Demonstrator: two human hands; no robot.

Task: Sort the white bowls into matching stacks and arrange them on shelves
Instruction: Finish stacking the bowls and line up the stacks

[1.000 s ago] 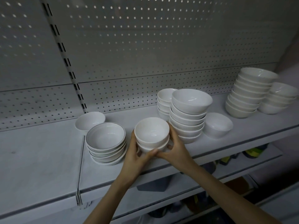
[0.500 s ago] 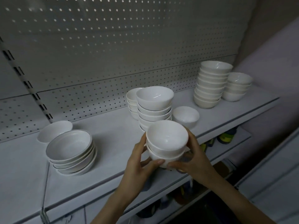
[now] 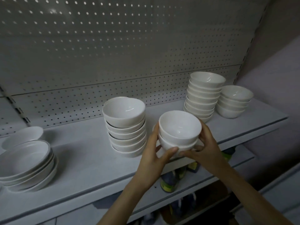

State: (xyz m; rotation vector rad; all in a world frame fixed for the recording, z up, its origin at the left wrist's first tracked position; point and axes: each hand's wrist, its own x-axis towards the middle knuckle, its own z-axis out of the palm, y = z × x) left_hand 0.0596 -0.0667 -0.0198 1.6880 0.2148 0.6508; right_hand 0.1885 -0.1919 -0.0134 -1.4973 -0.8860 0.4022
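Gripping a short stack of white bowls point(image 3: 179, 127), two hands meet just right of the frame's centre. The left hand point(image 3: 154, 155) curls round the stack's left side with its thumb across the base. The right hand point(image 3: 206, 143) wraps the right side. At least two bowls are nested there, and whether the base touches the shelf point(image 3: 97, 168) cannot be told.

The stack sits over the front part of the shelf. A slip here would likely send the bowls past the edge onto the lower shelf point(image 3: 235, 156), where colourful items stand. The glaze looks smooth, and the top bowl only rests inside the one below, so tilting the stack could let it slide out.

Just beside the left hand's knuckles, at centre frame, stands a middle stack point(image 3: 125, 127) of deeper bowls. An outward swing of that wrist could knock it. At the lower left lie shallow dishes point(image 3: 27, 164) with darker rims, well apart and at little risk.

Further back, at the upper right, a tall stack point(image 3: 204, 95) stands touching or nearly touching a shorter stack point(image 3: 233, 101). The tall one looks slightly uneven, so a hard set-down on it could topple it. Choosing a stack of another size would leave the bowls seated badly. Behind everything rises a pegboard wall point(image 3: 113, 46).
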